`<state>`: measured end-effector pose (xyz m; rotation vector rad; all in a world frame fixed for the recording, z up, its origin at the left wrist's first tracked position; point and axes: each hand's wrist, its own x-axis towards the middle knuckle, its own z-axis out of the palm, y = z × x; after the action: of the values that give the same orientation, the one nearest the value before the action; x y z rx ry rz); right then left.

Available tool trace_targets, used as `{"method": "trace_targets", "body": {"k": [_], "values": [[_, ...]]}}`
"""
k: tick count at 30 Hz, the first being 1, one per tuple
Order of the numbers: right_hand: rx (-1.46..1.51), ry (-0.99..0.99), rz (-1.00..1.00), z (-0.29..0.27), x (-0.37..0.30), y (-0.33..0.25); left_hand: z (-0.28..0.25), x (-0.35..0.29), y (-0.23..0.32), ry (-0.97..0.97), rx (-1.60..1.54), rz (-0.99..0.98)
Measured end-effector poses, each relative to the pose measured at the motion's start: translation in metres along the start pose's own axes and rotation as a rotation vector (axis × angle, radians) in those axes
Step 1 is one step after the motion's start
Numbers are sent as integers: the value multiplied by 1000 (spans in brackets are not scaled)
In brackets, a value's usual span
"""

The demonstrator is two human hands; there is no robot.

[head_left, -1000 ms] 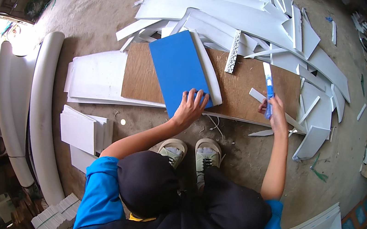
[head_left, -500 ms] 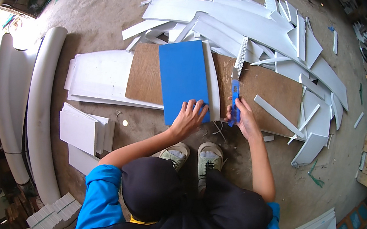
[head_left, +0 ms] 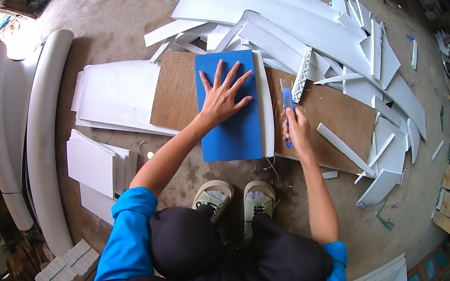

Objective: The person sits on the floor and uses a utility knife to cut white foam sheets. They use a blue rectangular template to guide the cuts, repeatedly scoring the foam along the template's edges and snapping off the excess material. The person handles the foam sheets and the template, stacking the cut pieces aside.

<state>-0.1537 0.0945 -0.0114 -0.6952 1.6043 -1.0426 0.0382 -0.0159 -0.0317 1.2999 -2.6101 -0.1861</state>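
Under my left hand lies a blue rectangular panel; the hand rests flat on it with fingers spread. Along the panel's right side a strip of white sheet sticks out from beneath. My right hand grips a blue utility knife, its blade pointing away from me, just right of the white sheet. All of this is on a brown wooden board. A jagged white strip lies close to the knife's blade.
Many white offcuts are heaped beyond the board. A white sheet extends out at left. Nearer me sits a stack of white rectangular pieces. Large white rolls stand at far left. A loose white strip crosses the board's right part.
My left hand has moved from the blue panel's near edge up to its middle and spread out. The right hand's knife has tilted, and its blade has come away from the jagged strip.
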Motion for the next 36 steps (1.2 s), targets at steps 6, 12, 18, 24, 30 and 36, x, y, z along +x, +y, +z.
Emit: {"method": "trace_targets", "body": {"k": [6, 12, 18, 24, 30, 36], "values": [[-87, -61, -127, 17, 37, -7, 7, 2, 3, 64, -11, -33], [-754, 184, -386, 49, 73, -19, 8, 5, 4, 42, -21, -48], [-1000, 123, -232, 71, 93, -51, 10, 6, 1, 40, 34, -26], [-1093, 125, -210, 85, 100, -59, 6, 5, 1, -7, 23, -48], [-1039, 68, -243, 80, 119, -59, 7, 7, 2, 26, 20, -38], [-966, 4, -228, 67, 85, -35, 11, 6, 2, 38, 17, -28]]}}
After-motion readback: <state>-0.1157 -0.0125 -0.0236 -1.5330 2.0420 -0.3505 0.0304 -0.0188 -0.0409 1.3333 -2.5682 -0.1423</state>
